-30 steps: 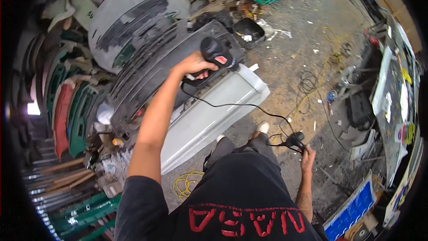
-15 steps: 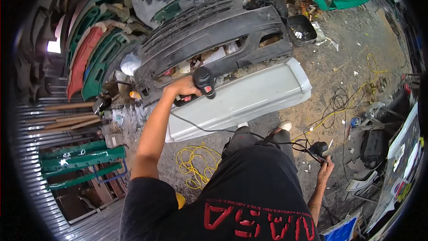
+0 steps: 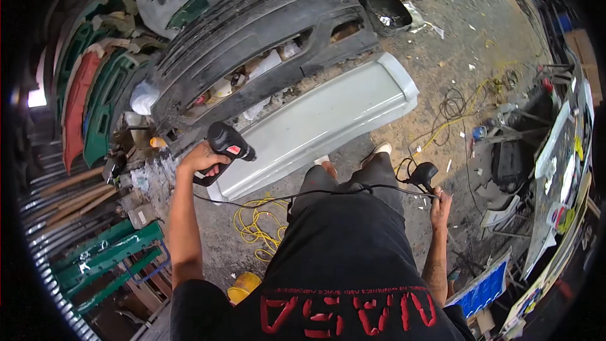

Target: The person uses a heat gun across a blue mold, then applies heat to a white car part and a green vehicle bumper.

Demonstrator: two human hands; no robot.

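My left hand (image 3: 207, 159) is closed around the handle of a black pistol-grip power tool (image 3: 225, 139) with a red label. Its short dark nose points right, over the left end of a long grey bumper-like panel (image 3: 315, 113) lying on the floor. Whether the tool is a drill or a heat gun I cannot tell. A black cord (image 3: 328, 192) runs from its grip across my thighs to my right side. There, my right hand (image 3: 441, 208) is closed on the cord, just below a black rounded object (image 3: 423, 174) with looped cable around it.
A large black bumper (image 3: 271, 57) with openings lies beyond the panel, near a black bin (image 3: 389, 12). Yellow cable (image 3: 255, 224) is coiled by my legs. Green and red bumpers (image 3: 79, 104) stand at left; wooden poles (image 3: 79, 199) lie below them. Panels line the right.
My left hand has drawn the tool leftward and down, from above the panel's middle to its left end. My right hand has shifted slightly left and up. The view has turned.
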